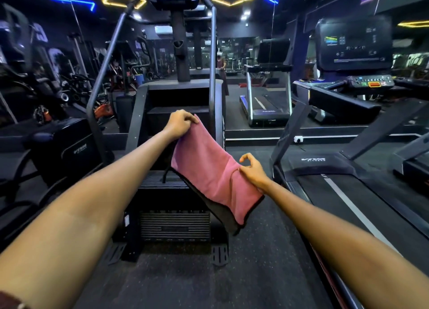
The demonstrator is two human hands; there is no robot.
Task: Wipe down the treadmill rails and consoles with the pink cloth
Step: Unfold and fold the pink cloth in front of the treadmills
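Holding the pink cloth (216,169) up in the air, we stretched it between our two hands. Our left hand (180,123) pinched its top corner, and our right hand (253,171) pinched its lower edge. Behind the cloth stood a black stair machine (176,95). A treadmill (348,169) sat just to our right.

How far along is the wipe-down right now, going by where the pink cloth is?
Nothing shows as wiped yet. In hand: the pink cloth with a dark underside is stretched in mid-air, left hand pinching its top edge, right hand pinching its lower side, touching no machine. Left: the black treadmill's side rail and grey button console on the right.
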